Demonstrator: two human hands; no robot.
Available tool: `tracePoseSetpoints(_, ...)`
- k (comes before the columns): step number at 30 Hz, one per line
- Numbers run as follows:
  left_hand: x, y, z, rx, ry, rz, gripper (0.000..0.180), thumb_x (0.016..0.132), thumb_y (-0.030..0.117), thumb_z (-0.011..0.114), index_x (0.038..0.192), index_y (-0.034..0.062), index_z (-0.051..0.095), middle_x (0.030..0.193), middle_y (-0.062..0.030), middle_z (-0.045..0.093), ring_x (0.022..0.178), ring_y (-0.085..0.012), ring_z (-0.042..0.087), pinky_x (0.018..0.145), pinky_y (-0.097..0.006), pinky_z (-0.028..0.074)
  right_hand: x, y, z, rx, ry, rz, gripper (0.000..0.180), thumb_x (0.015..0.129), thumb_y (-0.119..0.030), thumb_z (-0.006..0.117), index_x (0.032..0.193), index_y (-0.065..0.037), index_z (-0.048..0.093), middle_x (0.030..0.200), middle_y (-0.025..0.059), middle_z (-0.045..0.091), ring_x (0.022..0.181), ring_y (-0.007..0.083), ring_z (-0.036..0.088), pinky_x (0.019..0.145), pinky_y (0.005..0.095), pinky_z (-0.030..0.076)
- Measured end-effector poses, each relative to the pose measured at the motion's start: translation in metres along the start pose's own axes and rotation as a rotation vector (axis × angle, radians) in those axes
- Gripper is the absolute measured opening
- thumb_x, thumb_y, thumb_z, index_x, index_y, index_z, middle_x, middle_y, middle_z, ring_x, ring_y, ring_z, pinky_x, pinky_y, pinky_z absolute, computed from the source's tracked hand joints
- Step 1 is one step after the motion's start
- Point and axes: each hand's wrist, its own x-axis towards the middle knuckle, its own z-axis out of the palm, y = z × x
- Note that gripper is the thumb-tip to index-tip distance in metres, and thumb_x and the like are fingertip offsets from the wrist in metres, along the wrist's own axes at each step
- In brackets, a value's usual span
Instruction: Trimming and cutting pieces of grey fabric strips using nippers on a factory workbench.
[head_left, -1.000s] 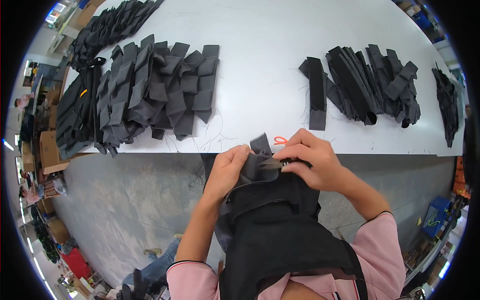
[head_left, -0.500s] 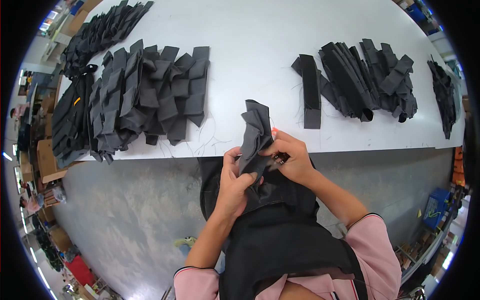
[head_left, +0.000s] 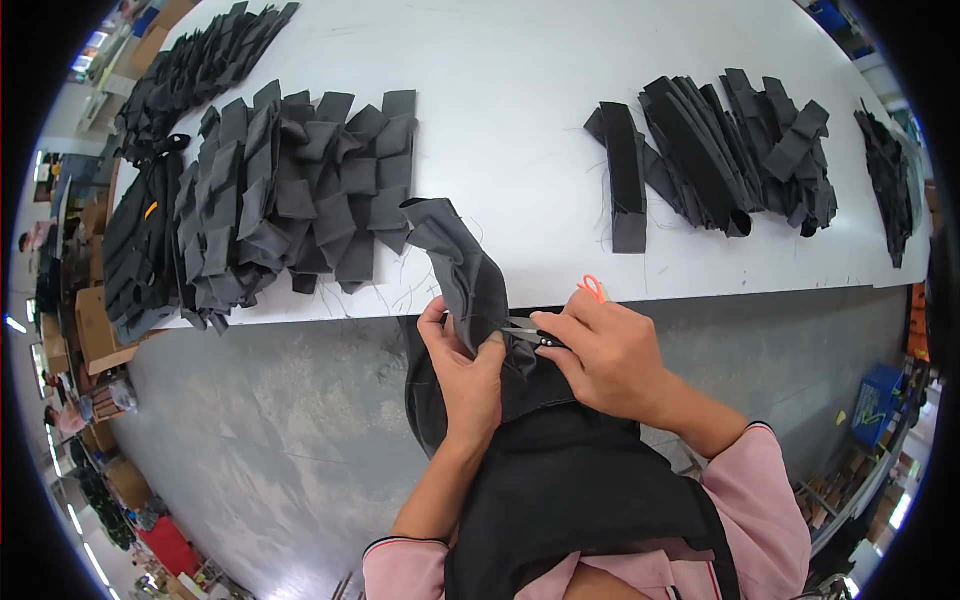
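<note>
Between thumb and fingers, my left hand (head_left: 465, 375) grips a folded dark grey fabric strip (head_left: 460, 265), whose far end reaches over the table's front edge. My right hand (head_left: 615, 355) is closed around small thread snips (head_left: 528, 332) with metal blades and a dark grip. The blade tips touch or nearly touch the strip beside my left thumb. An orange loop (head_left: 593, 289) sticks up by my right fingers. Whether the blades are apart or together is too small to tell.
On the white table (head_left: 510, 120), stacks of grey strips (head_left: 300, 190) lie at left. Black and grey strips (head_left: 700, 155) are at right, with a single strip (head_left: 626, 175) beside them. Loose threads lie scattered. A black bag-like item (head_left: 145, 240) rests far left; a blue crate (head_left: 878, 400) stands right.
The strip's far end has swung left and tilted. My right hand has turned and drawn right, off the fabric, with the snips' blades now pointing at the strip near my left thumb.
</note>
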Motion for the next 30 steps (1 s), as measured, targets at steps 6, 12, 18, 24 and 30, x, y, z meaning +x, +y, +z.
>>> tracePoseSetpoints(6,-0.001,-0.002,0.002,0.004,0.008,0.030,0.060,0.077,-0.010,0.053,0.128,0.0031,0.025,0.116,-0.0115,0.048,0.103,-0.0143,0.050,0.089,-0.027,0.041,0.001,-0.003,0.003,-0.105,0.003,-0.084,0.033,0.066,-0.007,0.074,0.097,-0.005,0.064,0.076,0.0039,0.050,0.058,0.0190,0.053,0.051,0.0301,0.042)
tracePoseSetpoints(12,-0.001,-0.006,0.003,0.005,0.013,0.052,0.060,0.077,-0.011,0.053,0.128,0.0034,0.025,0.116,-0.0114,0.049,0.102,-0.0139,0.050,0.088,-0.027,0.041,-0.002,-0.002,0.004,-0.040,0.012,-0.021,0.030,0.068,-0.004,0.072,0.097,-0.004,0.064,0.076,0.0054,0.050,0.058,0.0189,0.053,0.051,0.0290,0.041)
tracePoseSetpoints(18,0.004,-0.004,0.003,-0.004,0.007,0.027,0.053,0.081,-0.006,0.051,0.130,0.0037,0.031,0.113,-0.0102,0.050,0.097,-0.0150,0.054,0.083,-0.028,0.046,0.006,0.011,0.014,0.423,-0.020,0.270,0.024,0.072,-0.003,0.071,0.095,-0.002,0.062,0.081,0.0060,0.051,0.062,0.0168,0.055,0.056,0.0266,0.044)
tracePoseSetpoints(24,0.017,0.003,-0.011,-0.271,-0.185,-0.132,0.039,0.095,0.023,0.052,0.127,0.0021,0.042,0.116,-0.0104,0.052,0.104,-0.0177,0.054,0.090,-0.031,0.045,0.015,0.000,0.030,0.834,0.190,0.245,0.025,0.080,0.006,0.063,0.103,0.000,0.055,0.096,0.0054,0.053,0.079,0.0096,0.058,0.072,0.0210,0.046)
tracePoseSetpoints(30,0.030,0.014,-0.013,-0.420,-0.297,-0.144,0.052,0.095,0.037,0.046,0.124,-0.0055,0.042,0.121,-0.0172,0.052,0.114,-0.0318,0.053,0.097,-0.048,0.047,-0.015,-0.009,0.051,1.112,0.140,0.437,0.022,0.079,0.002,0.066,0.099,-0.001,0.058,0.083,0.0034,0.053,0.073,0.0095,0.056,0.063,0.0234,0.046)
